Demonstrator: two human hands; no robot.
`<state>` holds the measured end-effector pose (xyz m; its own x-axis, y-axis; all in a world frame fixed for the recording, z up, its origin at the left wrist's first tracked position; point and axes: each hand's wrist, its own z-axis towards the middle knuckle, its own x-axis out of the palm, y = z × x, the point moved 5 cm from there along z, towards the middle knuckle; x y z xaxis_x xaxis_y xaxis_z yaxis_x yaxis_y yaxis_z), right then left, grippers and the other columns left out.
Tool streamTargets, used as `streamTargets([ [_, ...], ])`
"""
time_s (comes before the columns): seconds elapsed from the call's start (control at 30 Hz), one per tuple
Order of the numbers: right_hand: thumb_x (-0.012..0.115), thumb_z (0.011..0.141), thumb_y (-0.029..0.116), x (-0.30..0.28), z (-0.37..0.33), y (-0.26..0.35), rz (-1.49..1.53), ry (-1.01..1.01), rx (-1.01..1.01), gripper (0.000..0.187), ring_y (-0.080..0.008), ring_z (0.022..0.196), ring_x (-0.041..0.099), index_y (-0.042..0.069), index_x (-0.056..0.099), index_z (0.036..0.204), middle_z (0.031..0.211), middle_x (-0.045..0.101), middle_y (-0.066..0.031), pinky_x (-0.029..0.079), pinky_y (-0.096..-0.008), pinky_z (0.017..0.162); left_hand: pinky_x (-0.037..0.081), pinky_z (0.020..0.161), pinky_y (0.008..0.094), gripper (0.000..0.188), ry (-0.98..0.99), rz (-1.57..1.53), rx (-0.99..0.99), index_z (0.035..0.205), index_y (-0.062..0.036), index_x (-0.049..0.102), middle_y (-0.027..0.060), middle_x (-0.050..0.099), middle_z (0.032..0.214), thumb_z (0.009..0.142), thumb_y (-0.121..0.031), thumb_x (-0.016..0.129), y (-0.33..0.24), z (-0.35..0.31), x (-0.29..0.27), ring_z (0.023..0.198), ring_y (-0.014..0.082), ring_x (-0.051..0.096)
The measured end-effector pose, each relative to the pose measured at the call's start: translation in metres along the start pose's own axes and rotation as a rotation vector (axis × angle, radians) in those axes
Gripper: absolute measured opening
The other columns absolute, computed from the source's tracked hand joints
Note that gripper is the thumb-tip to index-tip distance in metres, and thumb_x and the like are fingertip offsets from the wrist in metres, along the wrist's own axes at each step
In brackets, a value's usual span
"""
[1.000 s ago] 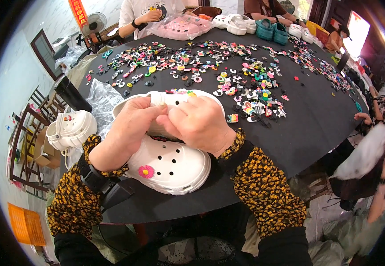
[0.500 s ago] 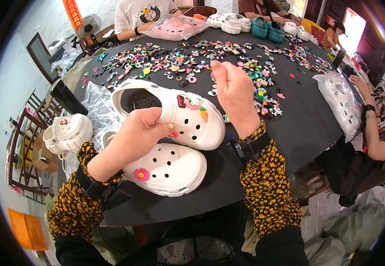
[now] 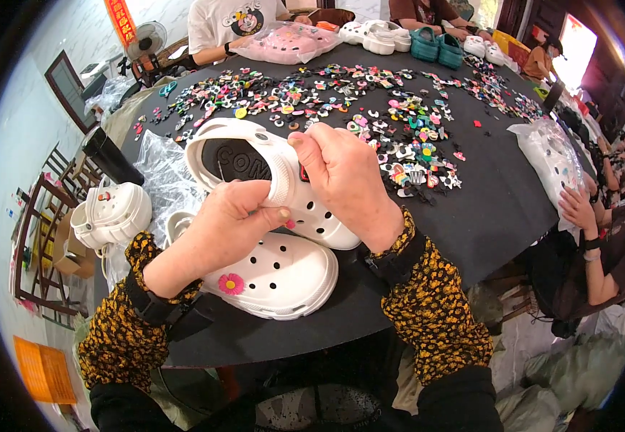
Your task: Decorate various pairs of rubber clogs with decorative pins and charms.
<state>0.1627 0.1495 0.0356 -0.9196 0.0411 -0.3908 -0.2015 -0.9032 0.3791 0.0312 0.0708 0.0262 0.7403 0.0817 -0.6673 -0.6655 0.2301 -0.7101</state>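
Two white clogs lie on the dark table in front of me. On the near clog (image 3: 283, 277) sits a pink flower charm (image 3: 231, 284). My left hand (image 3: 219, 227) is closed in a pinch at the opening of the far clog (image 3: 237, 133); its fingertips are beside a small pink charm (image 3: 289, 224). A thin pale rod stands up near that hand inside the shoe. My right hand (image 3: 352, 183) is closed over the far clog's front, thumb uppermost, hiding most of its charms. What either hand grips is hidden.
Many colourful shoe charms (image 3: 305, 97) spread across the table's far half. At the left are another white clog (image 3: 114, 214), a black bottle (image 3: 110, 156) and clear plastic (image 3: 168, 173). Bagged clogs (image 3: 548, 162) lie at the right, near a co-worker's hand (image 3: 577, 210). Other people sit around.
My right hand has moved left and down, from above the charms onto the far clog's front. My left hand has barely moved. At the right, a co-worker's hand has lowered onto the bagged clogs.
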Motion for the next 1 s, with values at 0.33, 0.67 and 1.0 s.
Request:
streamTargets([
  [0.33, 0.059, 0.088, 0.024, 0.003, -0.007, 0.02, -0.237, -0.093, -0.25, 0.024, -0.0246, 0.056, 0.055, 0.01, 0.048, 0.072, 0.059, 0.05, -0.006, 0.043, -0.0384, 0.051, 0.045, 0.056, 0.0283, 0.012, -0.006, 0.044, -0.082, 0.081, 0.0018, 0.062, 0.0066, 0.062, 0.064, 0.082, -0.01, 0.065, -0.004, 0.0, -0.003, 0.06, 0.0079, 0.055],
  [0.67, 0.057, 0.09, 0.026, -0.025, 0.002, -0.02, -0.316, -0.245, -0.09, 0.029, -0.0272, 0.058, 0.052, 0.008, 0.049, 0.069, 0.064, 0.052, -0.0075, 0.042, -0.0399, 0.053, 0.044, 0.057, 0.0257, 0.015, 0.017, -0.179, -0.162, 0.082, 0.0038, 0.061, 0.0019, 0.062, 0.068, 0.087, -0.011, 0.061, 0.002, 0.003, -0.001, 0.064, 0.0043, 0.051],
  [1.0, 0.054, 0.092, 0.026, -0.007, 0.0, -0.014, -0.007, -0.034, 0.086, 0.029, -0.0323, 0.054, 0.057, 0.006, 0.053, 0.072, 0.055, 0.054, -0.0119, 0.042, -0.0423, 0.05, 0.044, 0.061, 0.0223, 0.017, 0.098, -0.065, -0.196, 0.095, 0.0018, 0.065, -0.0024, 0.063, 0.078, 0.089, -0.013, 0.058, 0.009, 0.003, -0.003, 0.07, 0.003, 0.052],
])
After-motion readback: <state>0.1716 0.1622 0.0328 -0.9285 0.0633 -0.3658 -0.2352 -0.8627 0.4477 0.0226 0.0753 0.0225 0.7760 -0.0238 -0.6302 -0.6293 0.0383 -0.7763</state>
